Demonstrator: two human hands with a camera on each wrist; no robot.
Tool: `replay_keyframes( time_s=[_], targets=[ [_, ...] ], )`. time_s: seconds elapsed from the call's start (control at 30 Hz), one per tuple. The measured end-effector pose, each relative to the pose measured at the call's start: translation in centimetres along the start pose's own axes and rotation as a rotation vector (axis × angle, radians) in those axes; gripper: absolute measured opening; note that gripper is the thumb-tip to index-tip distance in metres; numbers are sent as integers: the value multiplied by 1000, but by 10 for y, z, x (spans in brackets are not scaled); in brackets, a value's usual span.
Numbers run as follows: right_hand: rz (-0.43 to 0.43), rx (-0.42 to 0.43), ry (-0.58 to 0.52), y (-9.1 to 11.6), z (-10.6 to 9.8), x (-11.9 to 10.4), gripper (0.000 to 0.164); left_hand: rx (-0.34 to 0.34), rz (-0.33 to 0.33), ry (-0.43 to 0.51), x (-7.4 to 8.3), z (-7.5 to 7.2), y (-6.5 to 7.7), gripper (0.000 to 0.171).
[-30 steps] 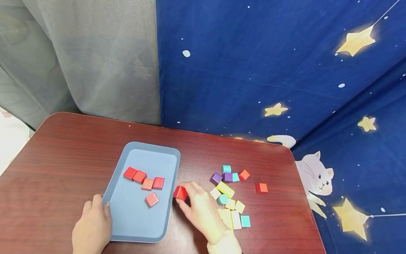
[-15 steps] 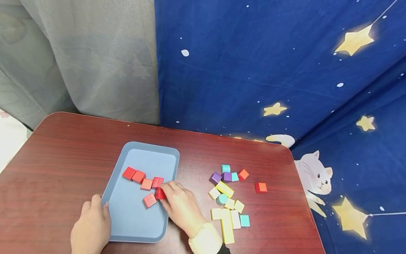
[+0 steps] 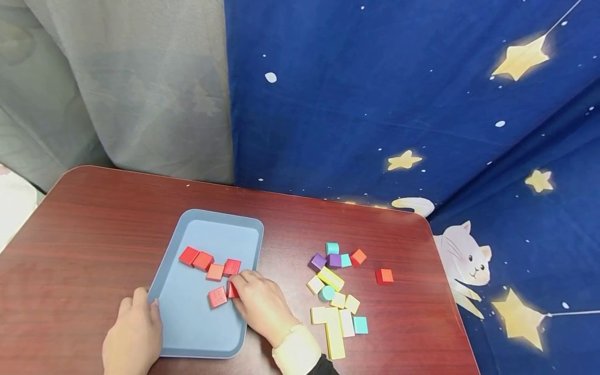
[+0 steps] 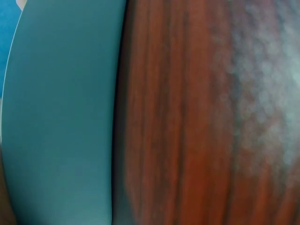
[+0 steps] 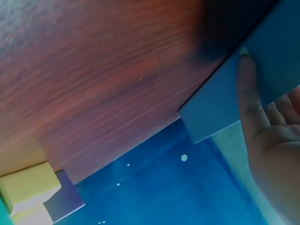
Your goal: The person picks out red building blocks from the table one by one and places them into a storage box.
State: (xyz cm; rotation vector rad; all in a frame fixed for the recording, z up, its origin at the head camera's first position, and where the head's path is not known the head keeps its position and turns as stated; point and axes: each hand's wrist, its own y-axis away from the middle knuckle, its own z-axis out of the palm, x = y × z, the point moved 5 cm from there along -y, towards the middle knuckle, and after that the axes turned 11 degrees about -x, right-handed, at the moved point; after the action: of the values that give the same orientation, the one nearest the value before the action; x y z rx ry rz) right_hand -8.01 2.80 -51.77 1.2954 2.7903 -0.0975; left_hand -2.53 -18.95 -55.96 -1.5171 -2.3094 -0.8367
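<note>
A blue-grey tray (image 3: 225, 215) lies on the table with several red blocks (image 3: 203, 261) in it. My left hand (image 3: 133, 333) holds the tray's left side, thumb at the rim; its wrist view shows mostly the tray's outer wall (image 4: 61, 117). Inside the tray, near the right side, my right hand (image 3: 264, 307) pinches a red block (image 3: 232, 290), partly covered by the fingers. A paler red cube (image 3: 217, 297) sits right beside that block. In the right wrist view, the right hand (image 5: 272, 145) reaches over the tray edge (image 5: 215, 108), its grip hidden.
Right of the tray lies a loose group of yellow (image 3: 335, 333), purple (image 3: 317, 261), turquoise (image 3: 360, 325) and cream blocks. Two red blocks, one by the group (image 3: 358, 257) and one apart (image 3: 384, 276), lie farther right. A blue star-patterned curtain (image 3: 328, 104) hangs behind the table.
My right hand has carried the red block leftward from beside the tray into it. The paler red cube has shifted slightly left. The left hand stays at the tray's side.
</note>
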Motion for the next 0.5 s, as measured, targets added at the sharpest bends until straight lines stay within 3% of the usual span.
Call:
replay_keyframes(
  time_s=[0.5],
  targets=[
    [24,-45,47,-5,-2,-5,22,-2,8,-2,-1,0,0,34]
  ],
)
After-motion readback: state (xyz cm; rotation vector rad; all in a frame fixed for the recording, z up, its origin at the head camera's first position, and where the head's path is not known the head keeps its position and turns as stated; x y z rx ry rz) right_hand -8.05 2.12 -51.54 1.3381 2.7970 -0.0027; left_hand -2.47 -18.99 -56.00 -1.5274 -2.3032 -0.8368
